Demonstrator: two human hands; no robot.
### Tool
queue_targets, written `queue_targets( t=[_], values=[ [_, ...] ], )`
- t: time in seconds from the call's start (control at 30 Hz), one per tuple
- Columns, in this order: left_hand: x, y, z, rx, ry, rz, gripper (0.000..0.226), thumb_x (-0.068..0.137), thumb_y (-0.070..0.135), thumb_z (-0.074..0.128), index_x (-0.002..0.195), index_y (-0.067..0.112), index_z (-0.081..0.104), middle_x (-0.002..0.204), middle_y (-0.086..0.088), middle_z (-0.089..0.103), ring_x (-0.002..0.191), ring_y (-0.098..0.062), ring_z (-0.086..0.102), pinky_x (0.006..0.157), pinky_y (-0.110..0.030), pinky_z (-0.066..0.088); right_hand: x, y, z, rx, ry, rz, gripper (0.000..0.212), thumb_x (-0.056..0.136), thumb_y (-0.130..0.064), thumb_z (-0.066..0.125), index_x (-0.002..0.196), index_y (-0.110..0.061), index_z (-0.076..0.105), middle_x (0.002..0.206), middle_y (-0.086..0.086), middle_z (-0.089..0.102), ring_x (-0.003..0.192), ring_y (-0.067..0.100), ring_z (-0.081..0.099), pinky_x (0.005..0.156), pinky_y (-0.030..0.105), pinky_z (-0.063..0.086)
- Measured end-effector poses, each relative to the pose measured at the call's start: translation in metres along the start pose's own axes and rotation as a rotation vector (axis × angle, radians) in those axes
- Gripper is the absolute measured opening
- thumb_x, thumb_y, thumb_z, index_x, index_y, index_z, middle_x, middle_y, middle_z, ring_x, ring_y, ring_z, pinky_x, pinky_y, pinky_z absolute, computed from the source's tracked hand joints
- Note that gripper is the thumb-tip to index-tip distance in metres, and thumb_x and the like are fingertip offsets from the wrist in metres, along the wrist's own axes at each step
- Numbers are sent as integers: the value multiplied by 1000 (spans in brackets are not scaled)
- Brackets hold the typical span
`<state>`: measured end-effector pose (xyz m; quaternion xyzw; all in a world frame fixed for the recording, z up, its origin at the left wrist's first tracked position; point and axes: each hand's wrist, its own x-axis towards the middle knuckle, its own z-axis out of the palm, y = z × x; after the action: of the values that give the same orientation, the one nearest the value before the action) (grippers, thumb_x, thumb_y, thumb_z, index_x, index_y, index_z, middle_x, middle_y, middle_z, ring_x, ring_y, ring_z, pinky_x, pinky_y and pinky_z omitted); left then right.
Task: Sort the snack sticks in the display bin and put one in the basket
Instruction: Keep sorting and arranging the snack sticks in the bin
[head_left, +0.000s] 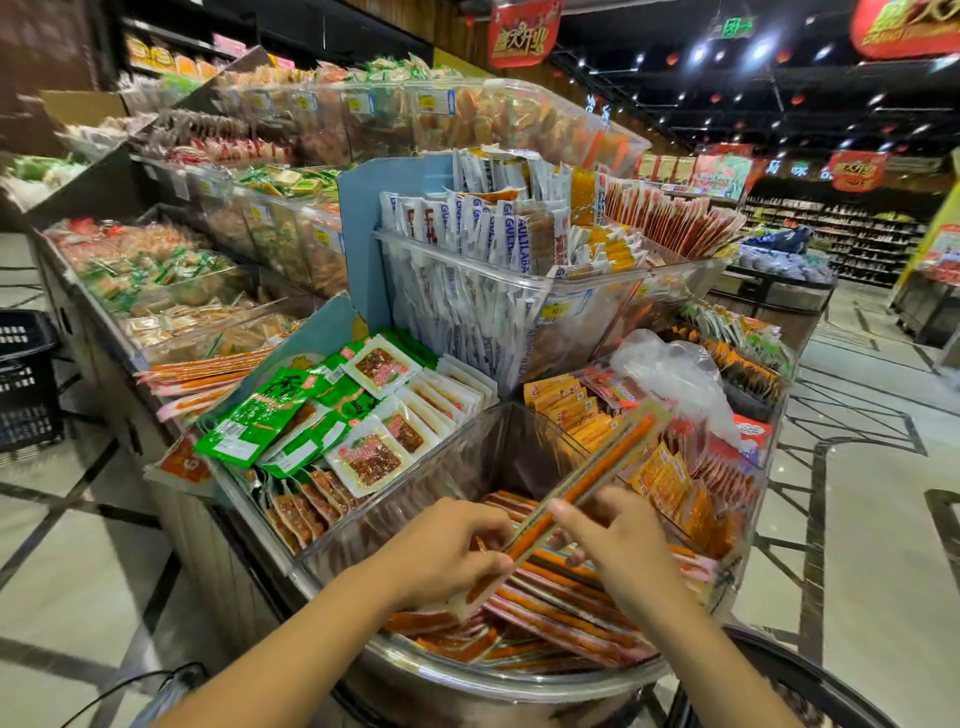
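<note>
A long orange snack stick (592, 475) in a clear wrapper slants up to the right above the clear display bin (467, 457). My left hand (447, 551) pinches its lower end. My right hand (618, 540) pinches it near the middle. Several more orange snack sticks (561, 608) lie flat in the bin under my hands. A dark basket rim (810, 675) shows at the bottom right, mostly hidden by my right forearm.
Green and white snack packs (332, 415) fill the bin to the left, yellow and red packs (691, 467) the one to the right. A raised clear bin (519, 291) of white packets stands behind. A black crate (26, 374) sits on the floor at far left.
</note>
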<state>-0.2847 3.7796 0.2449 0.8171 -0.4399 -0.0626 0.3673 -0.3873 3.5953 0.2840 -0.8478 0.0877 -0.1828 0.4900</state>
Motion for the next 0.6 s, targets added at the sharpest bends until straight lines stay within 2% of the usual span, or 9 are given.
queue_targets(
  t=[0.1, 0.2, 0.27, 0.37, 0.43, 0.53, 0.6],
  values=[
    [-1, 3, -1, -36, 21, -6, 5, 89, 29, 73, 89, 26, 69, 78, 15, 66, 72, 3, 60, 75, -28, 52, 2, 9, 11, -118, -91, -11, 19, 94, -28, 69, 83, -14, 75, 71, 2, 74, 68, 17, 72, 67, 47, 60],
    [-1, 1, 0, -93, -15, -63, 14, 82, 25, 80, 87, 33, 69, 80, 13, 70, 77, -1, 67, 76, -28, 58, 6, 10, 13, -121, -40, -17, 20, 97, -23, 66, 83, -10, 72, 70, 4, 74, 67, 16, 72, 66, 47, 61],
    [-1, 1, 1, -94, -71, -120, 16, 79, 20, 84, 85, 26, 70, 80, 5, 72, 73, -8, 71, 75, -38, 62, 9, 9, 9, -92, 6, -20, 20, 98, -19, 64, 83, -7, 70, 68, 5, 73, 65, 18, 72, 66, 47, 61],
    [-2, 4, 0, -143, -95, -163, 11, 84, 13, 80, 80, 13, 70, 75, -3, 73, 66, -11, 72, 69, -36, 63, 11, 6, 0, -60, 52, -9, 23, 97, -21, 66, 79, -7, 69, 67, 5, 73, 64, 18, 72, 67, 49, 61],
    [-2, 6, -1, -200, -74, -186, 11, 88, 10, 76, 81, 8, 68, 73, -8, 73, 66, -18, 74, 68, -41, 63, 10, 4, -4, -160, 93, -25, 30, 93, -31, 70, 69, -14, 69, 61, 1, 70, 59, 12, 69, 66, 44, 61],
    [-3, 5, -3, -214, 0, -184, 9, 89, 7, 74, 83, 7, 68, 70, -8, 72, 64, -21, 74, 69, -44, 63, 5, 2, -8, -475, 202, -239, 41, 87, -45, 73, 55, -24, 58, 50, -5, 56, 51, 9, 56, 56, 34, 49],
    [-2, 6, -5, -182, 40, -160, 10, 88, 8, 75, 82, 10, 69, 70, -4, 70, 63, -18, 72, 68, -38, 63, 1, -3, -9, -625, 227, -496, 28, 85, -36, 77, 67, -25, 59, 62, -13, 54, 54, 7, 52, 49, 28, 44]
  ],
)
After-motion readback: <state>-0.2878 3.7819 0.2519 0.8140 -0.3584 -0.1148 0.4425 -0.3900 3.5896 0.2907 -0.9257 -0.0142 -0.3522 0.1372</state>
